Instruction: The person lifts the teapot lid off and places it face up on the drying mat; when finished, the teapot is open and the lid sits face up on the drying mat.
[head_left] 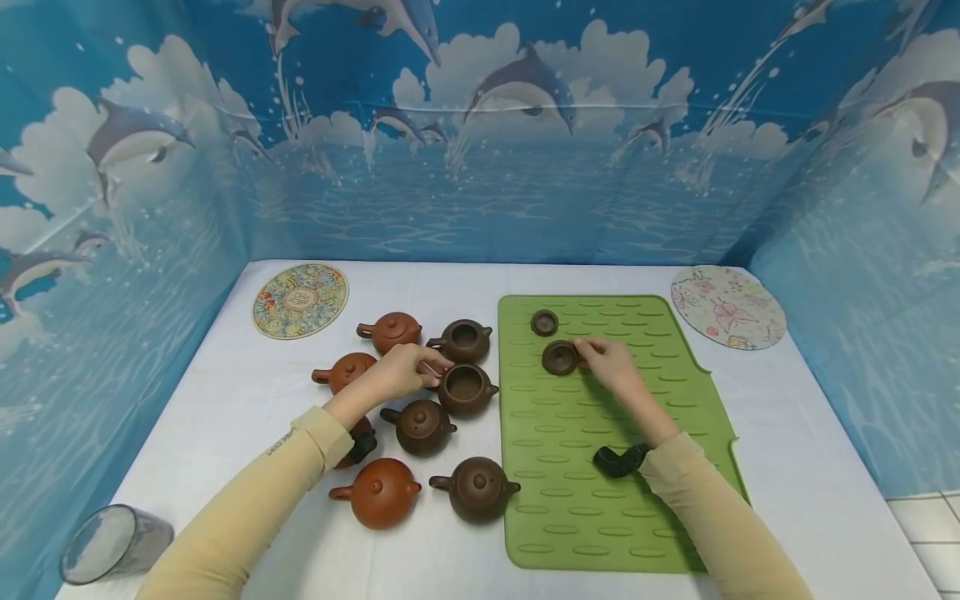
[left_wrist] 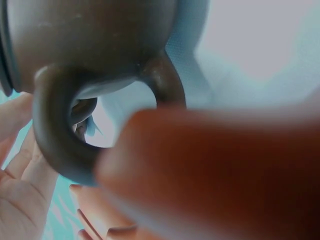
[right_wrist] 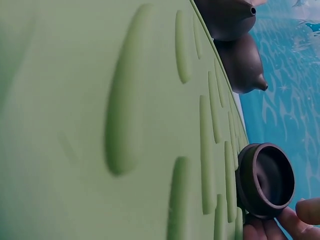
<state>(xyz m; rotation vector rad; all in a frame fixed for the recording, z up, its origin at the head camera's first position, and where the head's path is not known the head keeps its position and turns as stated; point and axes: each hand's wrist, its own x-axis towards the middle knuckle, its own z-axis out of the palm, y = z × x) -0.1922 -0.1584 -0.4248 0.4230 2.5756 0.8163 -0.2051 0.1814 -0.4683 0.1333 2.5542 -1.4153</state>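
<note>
My left hand [head_left: 405, 371] is at the handle of a lidless dark brown teapot [head_left: 462, 390]; in the left wrist view its blurred thumb overlaps the handle [left_wrist: 47, 120], with fingers on the far side. My right hand [head_left: 609, 363] pinches the edge of a small dark lid [head_left: 560, 357] over the green mat [head_left: 540, 467]. In the right wrist view that lid [right_wrist: 274, 175] shows its hollow side, fingertips at its rim. A second dark lid [head_left: 544, 322] lies just behind it. Another lidless dark teapot [head_left: 463, 341] stands behind the first.
Two lidded dark teapots [head_left: 423, 427] [head_left: 480, 490] stand nearer me, and several reddish ones [head_left: 382, 493] at the left. A black curved object [head_left: 621, 461] is by my right sleeve. A glass [head_left: 117, 543] lies front left; round patterned mats [head_left: 300, 301] [head_left: 728, 307] are at the back corners.
</note>
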